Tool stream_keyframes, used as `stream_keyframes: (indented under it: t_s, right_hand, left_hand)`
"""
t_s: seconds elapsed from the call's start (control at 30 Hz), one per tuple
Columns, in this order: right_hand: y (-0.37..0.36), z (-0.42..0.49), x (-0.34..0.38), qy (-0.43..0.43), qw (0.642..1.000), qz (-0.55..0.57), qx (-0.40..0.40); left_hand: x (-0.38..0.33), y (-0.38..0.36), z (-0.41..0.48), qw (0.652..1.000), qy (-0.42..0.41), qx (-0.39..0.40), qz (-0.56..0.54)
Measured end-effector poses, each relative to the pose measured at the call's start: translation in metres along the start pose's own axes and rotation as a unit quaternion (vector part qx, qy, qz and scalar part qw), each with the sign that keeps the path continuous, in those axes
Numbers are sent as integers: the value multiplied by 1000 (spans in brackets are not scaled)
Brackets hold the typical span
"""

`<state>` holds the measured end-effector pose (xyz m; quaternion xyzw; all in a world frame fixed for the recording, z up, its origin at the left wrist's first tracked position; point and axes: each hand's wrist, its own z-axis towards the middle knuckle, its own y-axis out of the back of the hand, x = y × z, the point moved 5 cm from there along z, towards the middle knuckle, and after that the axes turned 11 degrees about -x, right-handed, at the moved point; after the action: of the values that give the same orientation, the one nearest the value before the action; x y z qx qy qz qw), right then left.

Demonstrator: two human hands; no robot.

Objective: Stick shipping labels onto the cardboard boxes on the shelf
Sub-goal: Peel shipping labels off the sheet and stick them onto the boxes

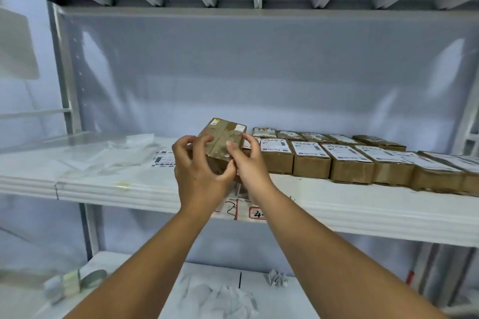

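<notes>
White shelf (337,204), seen from the head. Along the right, labelled boxes (347,163), apparently done. Left of that row, gripped tilted just above the shelf by left hand (199,171) and right hand (250,166), fingers curled round its sides: bare box (223,137), lacking a full label. Just beside, loose label (163,159) flat on the shelf. Every box closed, contents hidden.

On my feed: left hand (199,171) bare, fingers slim, knuckles creased. Right hand (250,166) bare too, nails short where I can make them out. Left forearm (155,254) and right forearm (337,254) bare right to frame edge, slender, smooth
</notes>
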<state>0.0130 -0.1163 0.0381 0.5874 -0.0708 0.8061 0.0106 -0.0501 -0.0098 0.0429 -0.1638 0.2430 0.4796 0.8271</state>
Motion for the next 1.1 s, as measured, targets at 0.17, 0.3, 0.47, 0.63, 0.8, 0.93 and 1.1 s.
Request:
stream_keyframes:
  t_s: [0.17, 0.3, 0.47, 0.63, 0.8, 0.93, 1.1]
  right_hand:
    - [35, -9, -5, -55, 994, 86, -31]
    - [52, -11, -1, -56, 997, -43, -25]
    - [52, -11, 7, 10, 973, -229, -21]
    - [48, -10, 8, 56, 960, -274, -10]
    - [46, -8, 8, 27, 974, -225, -6]
    - [46, -9, 8, 34, 975, -219, -8]
    - [43, -8, 5, 25, 974, -223, -26]
  left_hand:
    - [-11, -1, -25, 997, -32, 64, -27]
    - [-8, -5, -24, 983, 59, 142, -96]
    - [-2, -7, -23, 979, 96, 158, -81]
    - [7, -11, -23, 974, 115, 183, -61]
    - [8, -11, -19, 975, 101, 196, -34]
    - [7, -13, -17, 973, 83, 213, -9]
    - [9, -12, -17, 969, 72, 235, -15]
